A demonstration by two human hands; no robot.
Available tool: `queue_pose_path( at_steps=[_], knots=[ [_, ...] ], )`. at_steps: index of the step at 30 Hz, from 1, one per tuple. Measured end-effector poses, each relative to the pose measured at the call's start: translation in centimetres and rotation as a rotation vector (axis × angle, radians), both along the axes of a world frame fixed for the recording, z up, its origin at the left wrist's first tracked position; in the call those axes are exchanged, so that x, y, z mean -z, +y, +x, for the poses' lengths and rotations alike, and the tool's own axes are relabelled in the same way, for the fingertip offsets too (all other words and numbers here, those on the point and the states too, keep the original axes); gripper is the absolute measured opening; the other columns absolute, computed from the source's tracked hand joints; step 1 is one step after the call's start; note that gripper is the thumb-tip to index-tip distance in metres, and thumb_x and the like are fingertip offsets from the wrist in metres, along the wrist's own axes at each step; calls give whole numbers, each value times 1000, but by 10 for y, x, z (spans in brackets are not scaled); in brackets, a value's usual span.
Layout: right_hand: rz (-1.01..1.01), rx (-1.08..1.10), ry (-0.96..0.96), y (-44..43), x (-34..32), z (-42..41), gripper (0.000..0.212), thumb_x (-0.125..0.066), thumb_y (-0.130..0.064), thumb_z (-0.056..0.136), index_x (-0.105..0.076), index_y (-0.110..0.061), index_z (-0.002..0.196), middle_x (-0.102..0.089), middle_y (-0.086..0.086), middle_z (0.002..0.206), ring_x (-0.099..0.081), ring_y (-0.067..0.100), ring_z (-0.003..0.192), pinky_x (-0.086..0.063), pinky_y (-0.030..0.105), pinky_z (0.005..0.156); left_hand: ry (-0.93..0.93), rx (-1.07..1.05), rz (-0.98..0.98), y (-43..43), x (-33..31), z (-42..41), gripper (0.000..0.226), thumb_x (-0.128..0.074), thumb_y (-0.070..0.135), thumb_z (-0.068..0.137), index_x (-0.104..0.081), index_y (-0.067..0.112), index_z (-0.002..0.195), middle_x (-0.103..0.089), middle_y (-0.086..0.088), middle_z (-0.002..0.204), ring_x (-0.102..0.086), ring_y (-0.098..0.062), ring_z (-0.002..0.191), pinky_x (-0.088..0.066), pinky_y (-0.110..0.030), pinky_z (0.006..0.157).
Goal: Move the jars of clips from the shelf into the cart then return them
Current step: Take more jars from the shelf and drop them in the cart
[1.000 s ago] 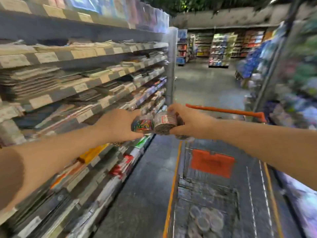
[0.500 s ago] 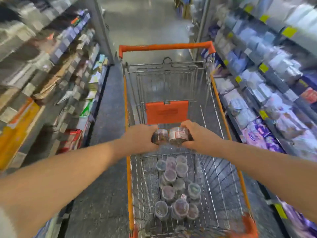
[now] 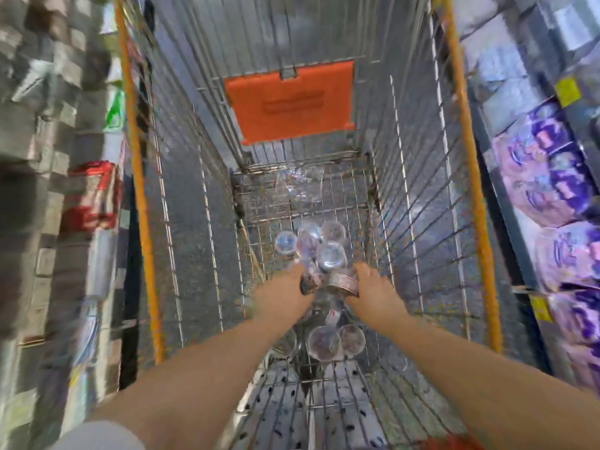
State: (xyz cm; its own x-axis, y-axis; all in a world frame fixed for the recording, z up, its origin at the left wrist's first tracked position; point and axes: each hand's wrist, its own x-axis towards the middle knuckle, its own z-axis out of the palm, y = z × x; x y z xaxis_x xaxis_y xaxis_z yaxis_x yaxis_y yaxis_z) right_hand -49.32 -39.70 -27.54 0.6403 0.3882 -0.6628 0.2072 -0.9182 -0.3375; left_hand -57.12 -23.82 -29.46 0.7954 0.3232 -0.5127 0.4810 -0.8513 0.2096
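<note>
Both my arms reach deep into the wire cart (image 3: 418, 177). My left hand (image 3: 285, 297) grips a small clear jar of clips (image 3: 310, 280), dark inside. My right hand (image 3: 373, 293) grips a second jar of clips (image 3: 342, 282) with a red and white label. The two jars sit side by side, low over the cart floor. Several more clear-lidded jars lie on the floor, one cluster (image 3: 319, 246) just beyond my hands and another (image 3: 334, 341) under my wrists.
An orange plastic flap (image 3: 289, 102) hangs on the cart's far end. Orange rails (image 3: 139, 196) run along both cart sides. Blurred shelves of goods (image 3: 58, 190) stand left, and purple packs (image 3: 545, 177) fill the shelves on the right.
My hands carried the two jars from beside the left shelf, over the cart, and down to near its floor. The view swung from the aisle to straight down into the cart.
</note>
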Motion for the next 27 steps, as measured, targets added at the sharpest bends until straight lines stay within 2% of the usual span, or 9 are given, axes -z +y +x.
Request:
queue_pose_path(
  at_steps=[3, 7, 10, 13, 19, 23, 27],
  knots=[
    [-45, 70, 7, -4, 24, -19, 55, -55, -23, 93, -27, -19, 139, -40, 6, 136, -37, 33, 124, -40, 42, 93, 43, -75, 19, -17, 13, -9, 48, -52, 55, 84, -36, 27, 120, -54, -7, 111, -58, -27, 92, -43, -33, 65],
    [-20, 202, -30, -10, 37, -40, 53, -55, -19, 92, -29, -21, 139, -39, 3, 136, -35, 29, 124, -43, 39, 90, 30, -21, -9, -32, 18, -12, 60, -48, 49, 90, -24, 31, 142, -36, -11, 137, -48, -27, 113, -45, -36, 83],
    [48, 235, -35, -17, 41, -54, 51, -58, -19, 89, -34, -20, 134, -41, 4, 131, -37, 25, 116, -39, 35, 94, 9, -12, -32, -31, 27, -26, 70, -53, 47, 89, -15, 38, 146, -40, -6, 132, -47, -19, 110, -44, -29, 87],
    [60, 218, 7, -21, 43, -68, 50, -57, -17, 87, -37, -20, 133, -38, 5, 131, -35, 24, 115, -41, 35, 90, 34, -43, -63, -29, 37, -41, 73, -51, 52, 88, -5, 46, 145, -44, -1, 127, -44, -13, 107, -40, -25, 89],
    [32, 156, 64, -22, 50, -80, 51, -56, -17, 85, -38, -19, 133, -37, 3, 132, -31, 24, 122, -37, 35, 98, 81, 28, -11, -26, 38, -52, 68, -42, 58, 89, -4, 47, 145, -34, 1, 136, -33, -16, 125, -30, -38, 105],
    [-3, 108, 47, -25, 48, -79, 53, -59, -25, 84, -39, -21, 132, -37, 2, 133, -32, 22, 123, -42, 38, 97, 115, 12, 28, -20, 37, -62, 62, -37, 55, 92, -2, 50, 143, -28, 1, 143, -28, -17, 130, -24, -40, 107],
    [-44, 28, 13, -24, 44, -78, 55, -58, -28, 82, -37, -21, 132, -35, 2, 137, -32, 23, 126, -36, 41, 103, 150, 34, 61, -15, 34, -71, 65, -37, 52, 93, 4, 48, 144, -25, 0, 148, -28, -19, 134, -22, -45, 109]
  ],
)
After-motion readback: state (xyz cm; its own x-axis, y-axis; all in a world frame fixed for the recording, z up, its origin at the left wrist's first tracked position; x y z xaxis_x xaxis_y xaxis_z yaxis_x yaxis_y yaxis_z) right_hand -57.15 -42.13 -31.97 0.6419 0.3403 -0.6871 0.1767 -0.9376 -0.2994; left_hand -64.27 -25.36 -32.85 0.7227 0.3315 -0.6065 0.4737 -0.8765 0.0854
